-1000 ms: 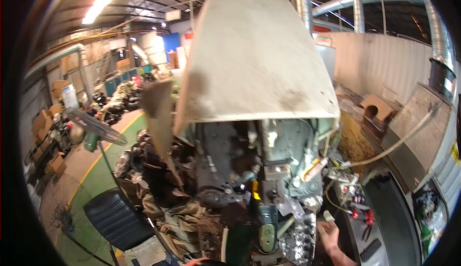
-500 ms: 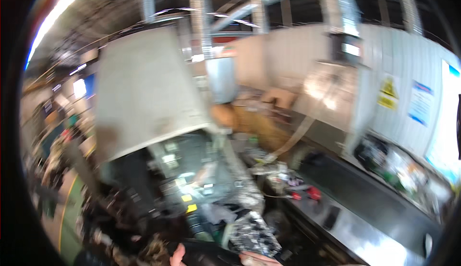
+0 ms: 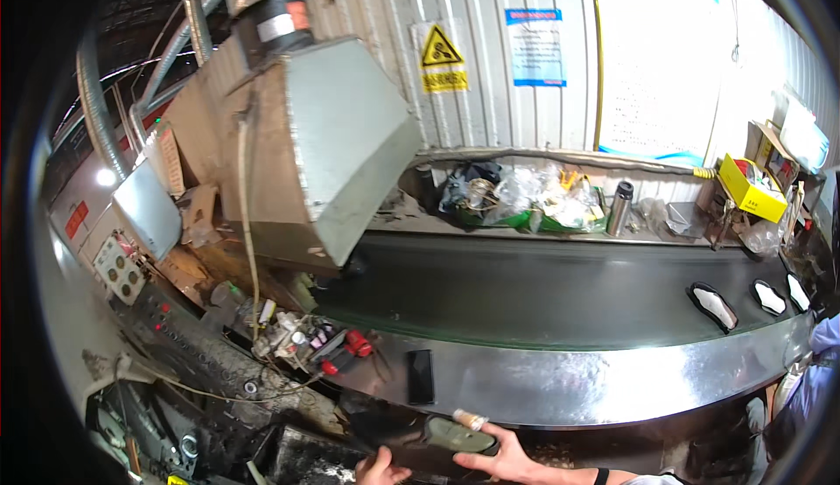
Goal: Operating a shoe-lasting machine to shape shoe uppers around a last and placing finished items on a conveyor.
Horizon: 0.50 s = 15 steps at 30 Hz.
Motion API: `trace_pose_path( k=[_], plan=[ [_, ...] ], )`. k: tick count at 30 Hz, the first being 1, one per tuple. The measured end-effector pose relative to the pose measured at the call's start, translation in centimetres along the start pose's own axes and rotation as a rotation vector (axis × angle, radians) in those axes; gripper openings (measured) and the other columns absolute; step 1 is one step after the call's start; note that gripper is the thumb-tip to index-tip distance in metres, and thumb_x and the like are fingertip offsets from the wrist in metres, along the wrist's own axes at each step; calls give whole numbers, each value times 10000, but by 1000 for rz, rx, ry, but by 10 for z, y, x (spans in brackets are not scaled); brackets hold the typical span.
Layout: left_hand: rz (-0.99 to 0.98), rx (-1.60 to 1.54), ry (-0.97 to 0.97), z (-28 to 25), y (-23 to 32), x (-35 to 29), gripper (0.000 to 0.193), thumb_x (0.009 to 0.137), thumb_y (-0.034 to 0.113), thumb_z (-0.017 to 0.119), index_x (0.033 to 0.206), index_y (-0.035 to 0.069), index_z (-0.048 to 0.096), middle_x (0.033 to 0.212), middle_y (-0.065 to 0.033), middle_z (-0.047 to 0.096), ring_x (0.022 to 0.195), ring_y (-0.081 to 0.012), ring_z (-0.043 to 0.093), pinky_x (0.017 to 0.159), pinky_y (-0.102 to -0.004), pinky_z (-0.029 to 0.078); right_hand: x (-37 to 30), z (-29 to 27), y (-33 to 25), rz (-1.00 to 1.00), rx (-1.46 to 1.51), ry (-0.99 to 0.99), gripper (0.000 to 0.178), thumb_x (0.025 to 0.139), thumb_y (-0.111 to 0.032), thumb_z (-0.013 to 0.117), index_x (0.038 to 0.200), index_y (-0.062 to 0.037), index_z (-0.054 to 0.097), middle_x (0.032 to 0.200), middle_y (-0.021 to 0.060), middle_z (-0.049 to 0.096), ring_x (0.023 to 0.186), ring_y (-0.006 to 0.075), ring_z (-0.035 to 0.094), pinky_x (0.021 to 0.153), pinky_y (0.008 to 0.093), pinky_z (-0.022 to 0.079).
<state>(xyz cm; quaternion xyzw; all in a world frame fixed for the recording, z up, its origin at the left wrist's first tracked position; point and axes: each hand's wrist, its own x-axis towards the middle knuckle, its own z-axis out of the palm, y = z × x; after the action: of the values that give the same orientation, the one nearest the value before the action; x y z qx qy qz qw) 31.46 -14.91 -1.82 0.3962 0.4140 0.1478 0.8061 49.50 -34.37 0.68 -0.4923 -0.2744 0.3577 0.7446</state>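
Observation:
My right hand (image 3: 503, 457) comes in from the lower right with a black band on its wrist and a pale wrap around one finger. Its thumb and fingers close on the heel-like end of a dark shoe (image 3: 451, 437), whose olive-grey face is turned up. The shoe's other end blends into the dark machinery behind it. My left hand (image 3: 381, 467) is just below that end, thumb and fingers apart. Whether it touches the shoe I cannot tell. Beyond my hands, a black phone (image 3: 421, 376) lies on the metal ledge (image 3: 560, 389) of a conveyor.
Several dark shoes with white faces (image 3: 713, 307) lie on the dark conveyor belt (image 3: 525, 288). A metal hood (image 3: 341, 153) overhangs its left end. Red-handled tools (image 3: 357, 342) clutter the ledge's left. Behind stand bagged scraps (image 3: 525, 196), a steel flask (image 3: 620, 209) and a yellow box (image 3: 751, 189). Another person's sleeve (image 3: 827, 336) shows at right.
My view has swung right, from the large pale machine to the conveyor. Both hands show more fully now, and the shoe is turned with its olive-grey face up.

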Motion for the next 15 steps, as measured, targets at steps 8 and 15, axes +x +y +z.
trace_pose_path(
  k=[8, 15],
  plan=[
    [213, 440, -264, 93, -17, 103, 171, 962, 85, 667, 1062, -54, 682, 1001, -120, 717, 919, -202, 708, 880, -338, 580, 42, -292, 22, 186, -29, 775, 450, 781, -256, 782, 1125, 23, 700, 1072, 102, 703, 957, 199, 644, 861, 351, 504],
    [95, 431, 30, 18, -23, 130, 217, 931, 119, 721, 1043, -61, 675, 948, -97, 709, 857, -172, 707, 799, -285, 578, -5, -504, -57, 105, -410, 1075, 736, 784, -289, 825, 1393, -85, 465, 1323, 174, 531, 1156, 267, 585, 928, 404, 538]
  ],
)
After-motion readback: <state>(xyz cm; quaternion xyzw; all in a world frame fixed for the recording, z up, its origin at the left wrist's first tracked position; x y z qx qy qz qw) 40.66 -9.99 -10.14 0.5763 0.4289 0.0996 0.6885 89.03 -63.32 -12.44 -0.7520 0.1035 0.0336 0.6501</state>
